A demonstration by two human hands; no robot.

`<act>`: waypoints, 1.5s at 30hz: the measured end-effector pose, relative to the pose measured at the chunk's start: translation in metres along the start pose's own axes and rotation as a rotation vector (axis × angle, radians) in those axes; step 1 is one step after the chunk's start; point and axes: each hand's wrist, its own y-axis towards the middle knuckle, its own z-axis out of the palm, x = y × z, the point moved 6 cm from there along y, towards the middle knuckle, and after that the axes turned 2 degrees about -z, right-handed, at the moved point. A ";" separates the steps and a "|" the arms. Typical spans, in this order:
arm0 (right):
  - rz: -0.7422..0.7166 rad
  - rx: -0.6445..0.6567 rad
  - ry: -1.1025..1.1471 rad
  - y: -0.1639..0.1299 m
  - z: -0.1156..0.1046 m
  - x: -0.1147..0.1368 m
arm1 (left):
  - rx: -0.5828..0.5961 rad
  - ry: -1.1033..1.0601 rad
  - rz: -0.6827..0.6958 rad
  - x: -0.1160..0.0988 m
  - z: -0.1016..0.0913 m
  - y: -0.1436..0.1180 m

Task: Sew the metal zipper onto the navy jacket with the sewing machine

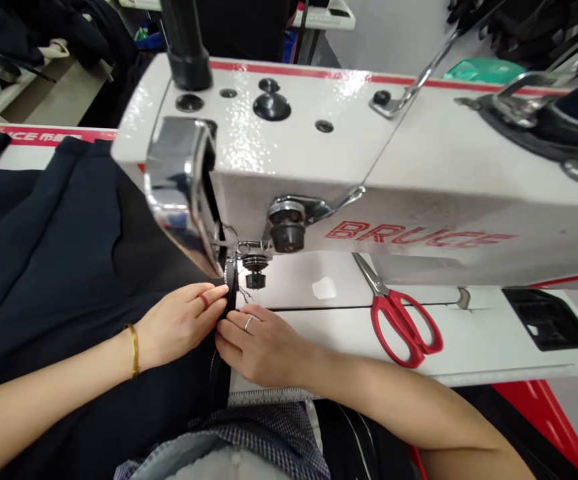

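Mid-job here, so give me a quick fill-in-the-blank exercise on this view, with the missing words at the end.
1. The ring on the left grip is coloured ____.
2. The dark fabric lies mostly to the ____ of the black zipper tape in the picture.
3. The scissors have handles coloured ____.
4. The large red brand name on the sewing machine reads ____.

Missing words: red; left; red; BRUCE
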 end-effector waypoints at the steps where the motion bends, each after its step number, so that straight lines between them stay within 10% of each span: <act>1: -0.015 -0.029 0.012 0.000 -0.001 0.001 | 0.014 0.016 -0.012 0.000 0.002 0.000; 7: -0.041 -0.054 0.094 -0.003 -0.003 -0.002 | -0.029 -0.006 -0.012 0.005 0.005 -0.008; 15: 0.377 0.034 -0.008 -0.007 0.007 -0.044 | -0.067 -0.127 -0.029 0.014 0.003 -0.011; 45: 0.474 0.177 0.031 -0.001 0.016 -0.054 | -0.055 -0.051 0.095 0.009 0.005 0.000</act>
